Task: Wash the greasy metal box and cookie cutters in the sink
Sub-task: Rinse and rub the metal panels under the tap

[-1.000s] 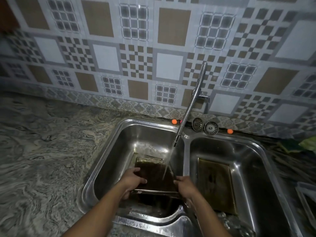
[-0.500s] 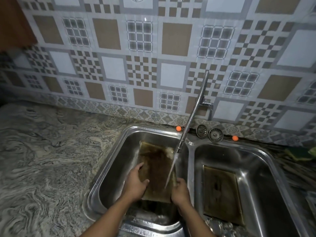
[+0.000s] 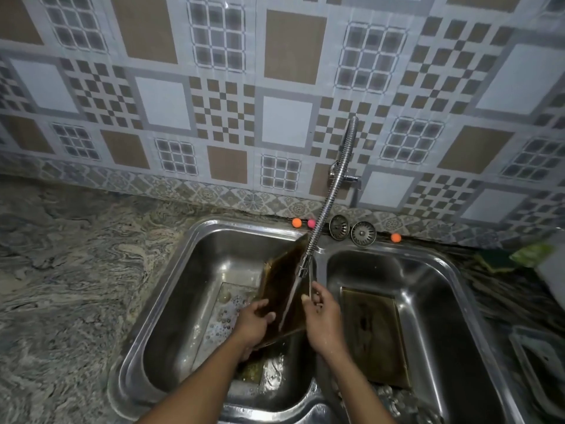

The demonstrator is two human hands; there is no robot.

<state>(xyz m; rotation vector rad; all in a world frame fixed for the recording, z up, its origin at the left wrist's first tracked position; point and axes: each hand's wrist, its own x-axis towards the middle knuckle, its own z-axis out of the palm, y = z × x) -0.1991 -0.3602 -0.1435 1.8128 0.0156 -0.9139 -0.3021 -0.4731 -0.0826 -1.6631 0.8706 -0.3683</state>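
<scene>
A greasy brown metal box (image 3: 279,289) stands tilted up on its near edge in the left basin (image 3: 201,270), leaning toward the divider. Water from the flexible tap hose (image 3: 328,203) runs down its inner face. My left hand (image 3: 253,322) grips its left lower edge, thumb on the inside. My right hand (image 3: 322,319) holds the right edge, fingers curled around the rim. A second greasy flat piece, apparently the lid (image 3: 374,335), lies on the floor of the right basin (image 3: 434,289). Small metal pieces, possibly cookie cutters (image 3: 389,396), lie at the right basin's near edge, blurred.
Two round sink strainers (image 3: 351,231) and small orange balls (image 3: 296,223) sit on the sink's back ledge. Marbled countertop (image 3: 76,286) spreads to the left. A green sponge (image 3: 532,254) and a clear container (image 3: 538,365) lie at the right. Soapy water pools on the left basin's floor.
The box went from lying nearly flat in the left basin to standing tilted up on edge toward the divider. Both hands shifted with it; the camera dipped lower.
</scene>
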